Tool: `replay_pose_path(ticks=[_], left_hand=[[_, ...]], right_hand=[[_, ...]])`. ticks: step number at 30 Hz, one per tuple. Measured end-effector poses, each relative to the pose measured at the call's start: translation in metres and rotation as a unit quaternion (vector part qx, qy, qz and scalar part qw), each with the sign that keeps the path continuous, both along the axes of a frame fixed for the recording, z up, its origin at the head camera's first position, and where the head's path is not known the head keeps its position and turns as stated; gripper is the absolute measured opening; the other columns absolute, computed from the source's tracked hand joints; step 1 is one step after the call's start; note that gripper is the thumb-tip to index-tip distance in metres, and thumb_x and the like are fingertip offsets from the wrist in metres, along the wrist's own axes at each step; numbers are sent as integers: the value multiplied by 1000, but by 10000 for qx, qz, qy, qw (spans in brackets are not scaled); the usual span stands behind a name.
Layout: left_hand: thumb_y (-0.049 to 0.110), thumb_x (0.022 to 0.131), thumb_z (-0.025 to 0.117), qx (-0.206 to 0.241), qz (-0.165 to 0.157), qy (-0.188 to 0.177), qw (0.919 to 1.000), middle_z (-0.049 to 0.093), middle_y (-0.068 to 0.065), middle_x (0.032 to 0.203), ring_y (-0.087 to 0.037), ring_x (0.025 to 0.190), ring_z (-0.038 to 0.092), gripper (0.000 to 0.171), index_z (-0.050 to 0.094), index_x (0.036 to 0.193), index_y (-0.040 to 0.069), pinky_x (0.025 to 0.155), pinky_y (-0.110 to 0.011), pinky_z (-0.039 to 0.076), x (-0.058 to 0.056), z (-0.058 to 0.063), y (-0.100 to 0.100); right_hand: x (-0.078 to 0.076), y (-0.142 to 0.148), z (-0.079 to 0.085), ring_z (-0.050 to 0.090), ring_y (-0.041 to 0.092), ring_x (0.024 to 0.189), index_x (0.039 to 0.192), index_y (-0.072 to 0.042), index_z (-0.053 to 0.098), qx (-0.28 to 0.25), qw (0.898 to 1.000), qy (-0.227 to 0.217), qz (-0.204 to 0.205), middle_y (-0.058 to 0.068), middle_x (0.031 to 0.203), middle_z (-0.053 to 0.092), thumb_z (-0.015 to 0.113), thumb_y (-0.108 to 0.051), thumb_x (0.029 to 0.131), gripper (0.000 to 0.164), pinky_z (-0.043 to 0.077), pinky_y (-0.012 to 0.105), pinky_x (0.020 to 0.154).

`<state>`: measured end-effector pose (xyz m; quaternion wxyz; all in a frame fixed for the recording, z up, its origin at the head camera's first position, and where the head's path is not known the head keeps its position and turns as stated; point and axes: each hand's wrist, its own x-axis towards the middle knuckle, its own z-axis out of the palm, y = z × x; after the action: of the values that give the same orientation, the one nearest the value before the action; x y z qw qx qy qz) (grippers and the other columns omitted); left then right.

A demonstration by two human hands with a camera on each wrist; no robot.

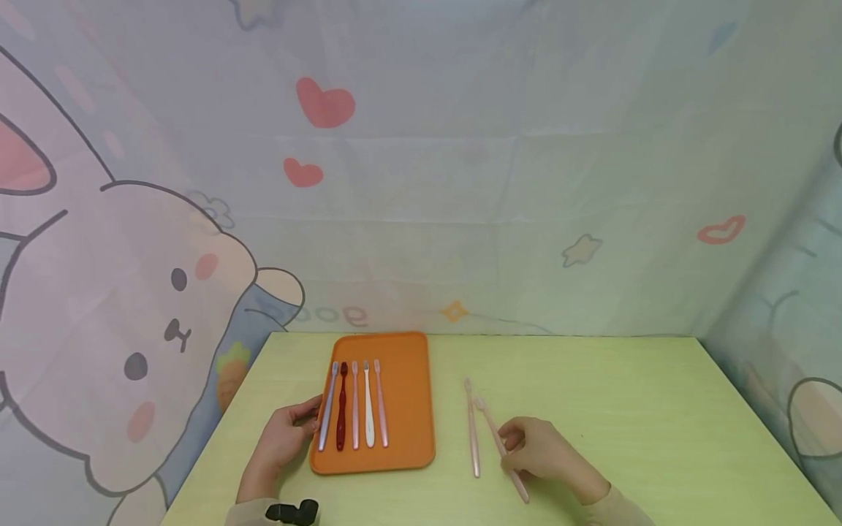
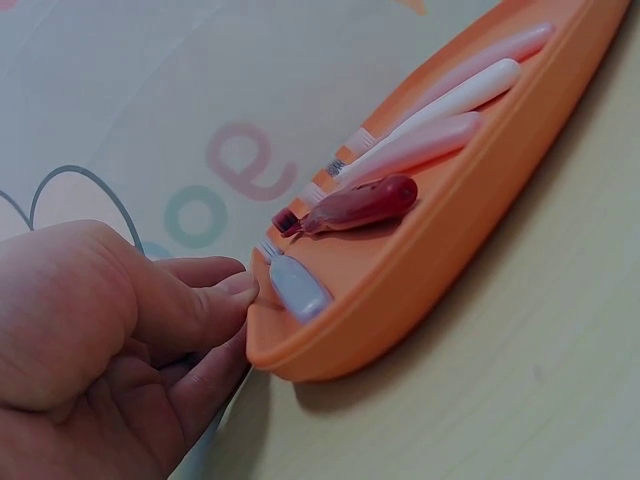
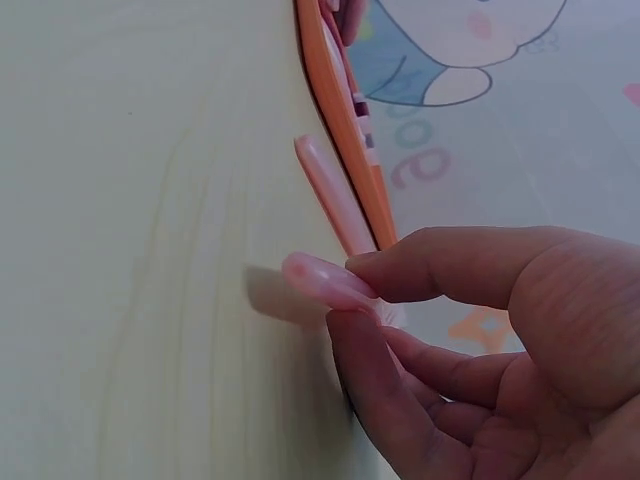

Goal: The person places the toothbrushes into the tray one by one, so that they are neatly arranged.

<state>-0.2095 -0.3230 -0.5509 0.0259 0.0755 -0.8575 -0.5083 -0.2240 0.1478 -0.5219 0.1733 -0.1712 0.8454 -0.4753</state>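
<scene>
My left hand (image 1: 284, 436) pinches the left rim of an orange tray (image 1: 408, 409), thumb at the edge in the left wrist view. Lined up side by side on the tray are a light blue toothbrush (image 1: 327, 409), a dark red toothbrush (image 1: 341, 409), a white toothbrush (image 1: 369, 413) and two pink ones, all bristle ends toward the back. To the right of the tray, my right hand (image 1: 542, 449) holds a pale pink toothbrush (image 3: 325, 280) between thumb and fingers. Its handle casts a shadow on the table. Just left of it lies another pink toothbrush (image 1: 473, 435).
The pale yellow-green table (image 1: 645, 416) reaches back to a printed cloth backdrop (image 1: 421, 241) with hearts and a rabbit. More cloth hangs along the right side. On the left sleeve sits a small black device (image 1: 294, 512).
</scene>
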Motion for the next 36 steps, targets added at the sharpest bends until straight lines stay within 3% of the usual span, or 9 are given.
replay_pose_path(ticks=[18, 36], left_hand=[[-6, 99, 64, -41, -63, 25, 10000, 72, -21, 133, -40, 133, 61, 46, 62, 145, -6, 118, -58, 38, 0, -3, -3], [-5, 100, 64, -6, -53, -59, 10000, 70, -22, 137, -42, 137, 57, 47, 61, 146, -6, 120, -61, 34, 0, 0, -2]], right_hand=[[-6, 5, -7, 67, 21, 72, 126, 11, 65, -330, 9992, -234, -42, 10, 96, 66, 77, 3, 79, 49, 62, 36, 62], [-13, -3, -7, 70, 23, 77, 130, 10, 64, -608, 9968, -351, -377, 13, 104, 67, 76, 2, 83, 50, 64, 38, 65]])
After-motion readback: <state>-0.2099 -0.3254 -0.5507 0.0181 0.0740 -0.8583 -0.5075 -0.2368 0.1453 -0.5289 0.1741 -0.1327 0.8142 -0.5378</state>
